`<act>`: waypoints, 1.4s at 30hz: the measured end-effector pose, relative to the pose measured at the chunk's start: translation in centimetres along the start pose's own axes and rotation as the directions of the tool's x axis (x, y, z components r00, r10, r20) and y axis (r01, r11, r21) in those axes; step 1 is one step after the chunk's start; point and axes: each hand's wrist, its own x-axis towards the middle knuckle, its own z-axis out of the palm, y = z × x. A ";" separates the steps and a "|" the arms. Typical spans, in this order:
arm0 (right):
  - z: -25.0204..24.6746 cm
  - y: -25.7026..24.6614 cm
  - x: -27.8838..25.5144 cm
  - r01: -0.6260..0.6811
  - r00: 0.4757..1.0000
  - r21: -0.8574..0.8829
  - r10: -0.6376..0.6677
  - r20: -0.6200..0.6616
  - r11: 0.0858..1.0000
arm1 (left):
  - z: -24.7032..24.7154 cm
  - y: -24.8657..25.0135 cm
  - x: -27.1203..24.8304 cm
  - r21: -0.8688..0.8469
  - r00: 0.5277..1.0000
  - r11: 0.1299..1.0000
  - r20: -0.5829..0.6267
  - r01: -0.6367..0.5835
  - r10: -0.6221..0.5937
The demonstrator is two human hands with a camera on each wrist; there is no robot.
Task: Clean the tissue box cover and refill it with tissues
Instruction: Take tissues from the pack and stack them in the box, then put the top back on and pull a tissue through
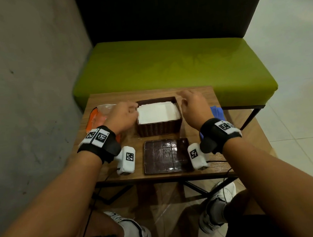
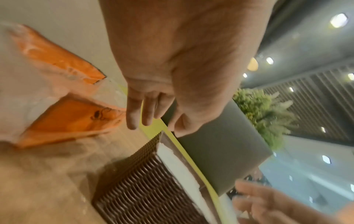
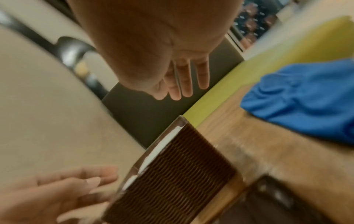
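A dark brown woven tissue box point(image 1: 159, 127) stands open on the small wooden table point(image 1: 194, 94), filled with a flat stack of white tissues point(image 1: 158, 112). Its dark glossy lid point(image 1: 165, 155) lies flat in front of it. My left hand point(image 1: 125, 113) hovers at the box's left edge with relaxed fingers point(image 2: 132, 118), holding nothing. My right hand point(image 1: 191, 104) hovers at the right edge, fingers point(image 3: 186, 84) straight and empty. In the wrist views the woven box wall point(image 2: 145, 189) point(image 3: 172, 174) and a white strip of tissues point(image 2: 172, 159) point(image 3: 162, 145) show below the hands.
An orange and clear plastic tissue wrapper point(image 1: 97, 117) point(image 2: 63, 118) lies left of the box. A blue cloth point(image 1: 217, 112) point(image 3: 306, 97) lies to its right. A green bench point(image 1: 165, 68) stands behind the table, and a grey wall point(image 1: 20, 75) runs along the left.
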 end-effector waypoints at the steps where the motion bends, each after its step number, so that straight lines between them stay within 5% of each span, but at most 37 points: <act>1: -0.2 0.2 -0.7 -0.087 0.996 0.063 0.089 -0.031 0.994 | 0.1 -0.2 -0.7 -0.098 0.997 0.995 -0.077 0.024 -0.031; 4: -0.2 0.8 -2.9 -0.321 0.946 0.093 0.314 0.084 0.942 | 1.6 -1.4 -2.2 -0.324 0.965 0.938 -0.181 0.124 -0.190; 8: 0.9 0.7 -5.6 -0.402 0.875 -0.047 0.399 0.274 0.914 | 4.1 -2.3 -4.4 -0.409 0.932 0.856 -0.033 0.317 -0.361; 11: 1.4 0.7 -7.4 -0.433 0.847 -0.091 0.440 0.300 0.897 | 6.1 -2.6 -6.3 -0.383 0.908 0.829 0.072 0.407 -0.412; 18: 2.4 0.6 -9.8 -0.532 0.786 -0.095 0.533 0.313 0.841 | 8.3 -2.7 -8.5 -0.397 0.894 0.807 0.085 0.436 -0.441; 24: 0.9 0.8 -9.7 -0.570 0.799 0.081 0.528 0.288 0.818 | 6.7 -1.6 -9.8 -0.434 0.895 0.790 0.109 0.434 -0.432; 32: -4.5 -1.7 -3.8 -0.480 0.877 0.297 0.440 0.194 0.825 | 1.5 1.2 -5.6 -0.549 0.954 0.806 -0.050 0.222 -0.297; 42: -0.2 -1.3 4.4 -0.516 0.856 0.270 0.478 0.196 0.813 | 0.7 -0.1 3.1 -0.498 0.942 0.834 -0.090 0.238 -0.323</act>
